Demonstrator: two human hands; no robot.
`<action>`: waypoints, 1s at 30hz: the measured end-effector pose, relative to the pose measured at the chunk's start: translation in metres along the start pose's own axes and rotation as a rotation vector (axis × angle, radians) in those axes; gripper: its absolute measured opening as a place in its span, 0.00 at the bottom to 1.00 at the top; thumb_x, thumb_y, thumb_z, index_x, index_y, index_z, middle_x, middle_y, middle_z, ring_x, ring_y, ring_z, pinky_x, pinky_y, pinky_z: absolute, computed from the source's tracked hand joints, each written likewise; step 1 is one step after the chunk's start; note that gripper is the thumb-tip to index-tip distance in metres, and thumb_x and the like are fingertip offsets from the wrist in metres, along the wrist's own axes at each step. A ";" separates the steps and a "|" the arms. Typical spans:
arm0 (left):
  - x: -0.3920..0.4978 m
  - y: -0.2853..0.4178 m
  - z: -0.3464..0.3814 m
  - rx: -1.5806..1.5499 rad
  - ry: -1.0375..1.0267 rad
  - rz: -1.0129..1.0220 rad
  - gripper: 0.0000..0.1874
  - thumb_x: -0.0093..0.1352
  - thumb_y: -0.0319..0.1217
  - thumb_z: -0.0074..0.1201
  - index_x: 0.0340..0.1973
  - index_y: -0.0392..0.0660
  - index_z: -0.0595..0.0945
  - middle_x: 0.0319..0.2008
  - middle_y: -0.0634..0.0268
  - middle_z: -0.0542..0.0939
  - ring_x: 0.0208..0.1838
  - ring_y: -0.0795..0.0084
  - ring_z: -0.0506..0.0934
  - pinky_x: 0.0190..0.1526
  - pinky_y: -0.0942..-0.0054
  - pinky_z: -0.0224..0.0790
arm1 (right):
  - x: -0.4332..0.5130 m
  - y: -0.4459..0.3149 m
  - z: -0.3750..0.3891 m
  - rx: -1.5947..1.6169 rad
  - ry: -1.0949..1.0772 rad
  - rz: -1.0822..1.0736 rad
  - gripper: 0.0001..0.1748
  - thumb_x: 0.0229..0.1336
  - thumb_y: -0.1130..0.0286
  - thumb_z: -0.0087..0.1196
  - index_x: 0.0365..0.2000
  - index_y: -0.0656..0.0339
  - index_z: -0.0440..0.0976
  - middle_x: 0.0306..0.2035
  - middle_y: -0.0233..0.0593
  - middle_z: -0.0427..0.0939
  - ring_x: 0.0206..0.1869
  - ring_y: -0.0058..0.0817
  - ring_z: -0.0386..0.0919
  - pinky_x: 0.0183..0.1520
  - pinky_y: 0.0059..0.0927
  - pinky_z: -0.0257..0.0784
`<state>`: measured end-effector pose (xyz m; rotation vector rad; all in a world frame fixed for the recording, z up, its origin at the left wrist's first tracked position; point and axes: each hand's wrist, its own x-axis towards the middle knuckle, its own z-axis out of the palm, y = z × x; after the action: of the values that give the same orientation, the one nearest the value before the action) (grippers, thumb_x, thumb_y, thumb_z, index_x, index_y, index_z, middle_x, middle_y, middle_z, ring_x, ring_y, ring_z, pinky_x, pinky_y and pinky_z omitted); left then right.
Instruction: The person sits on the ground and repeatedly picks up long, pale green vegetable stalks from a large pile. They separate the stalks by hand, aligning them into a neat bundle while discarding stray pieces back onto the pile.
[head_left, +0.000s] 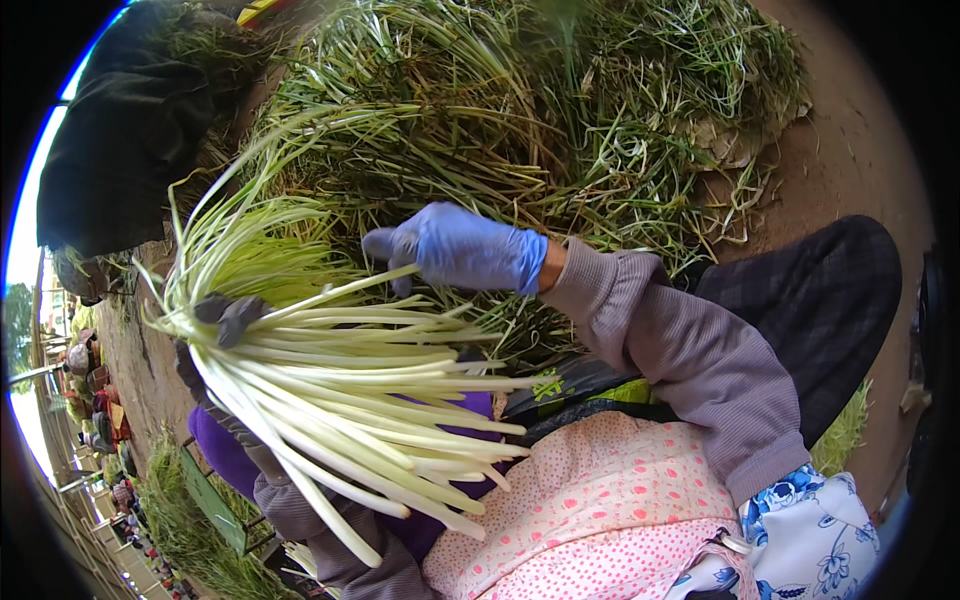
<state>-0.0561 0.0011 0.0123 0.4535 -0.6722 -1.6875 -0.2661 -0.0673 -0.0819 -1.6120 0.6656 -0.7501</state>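
Note:
My left hand (229, 319), in a dark grey glove and partly hidden by stalks, is closed around a bunch of long pale green-white stalks (352, 382), apparently garlic chives or similar greens. The thick white ends fan out towards my lap, and the thin leafy ends curve up and away. My right hand (457, 247), in a blue glove with dark fingertips, is above the bunch. Its fingers are at the end of one stalk (337, 289) that stands apart from the others. Part of the grip is hidden behind the hand.
A large heap of green and brownish leaves (480, 135) lies beyond my hands. Dark cloth (127, 142) hangs at the upper left. More greens (195, 517) lie beside a green board (214, 499) at the lower left. Several people are far off at the left.

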 end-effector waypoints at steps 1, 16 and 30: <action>-0.002 0.005 0.000 -0.016 -0.020 0.016 0.28 0.59 0.44 0.49 0.49 0.39 0.65 0.31 0.60 0.76 0.32 0.70 0.73 0.40 0.68 0.67 | 0.004 0.013 -0.012 -0.078 0.048 -0.050 0.31 0.57 0.49 0.40 0.14 0.65 0.75 0.16 0.43 0.73 0.21 0.30 0.71 0.31 0.30 0.67; -0.008 0.022 -0.002 -0.105 -0.034 0.194 0.17 0.57 0.38 0.54 0.37 0.44 0.71 0.25 0.71 0.72 0.25 0.79 0.66 0.42 0.76 0.57 | 0.068 0.072 -0.114 -1.171 0.224 0.314 0.15 0.56 0.61 0.44 0.35 0.63 0.69 0.28 0.46 0.73 0.31 0.35 0.73 0.36 0.36 0.70; -0.038 0.006 -0.002 -0.135 0.277 0.187 0.24 0.61 0.44 0.44 0.43 0.37 0.67 0.30 0.63 0.73 0.26 0.72 0.67 0.44 0.67 0.59 | -0.007 -0.012 -0.137 -0.332 0.805 0.005 0.10 0.55 0.66 0.45 0.21 0.56 0.70 0.13 0.27 0.67 0.10 0.13 0.60 0.10 0.16 0.55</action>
<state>-0.0423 0.0372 0.0127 0.5007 -0.3835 -1.4492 -0.3768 -0.1452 -0.0547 -1.5703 1.4257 -1.3576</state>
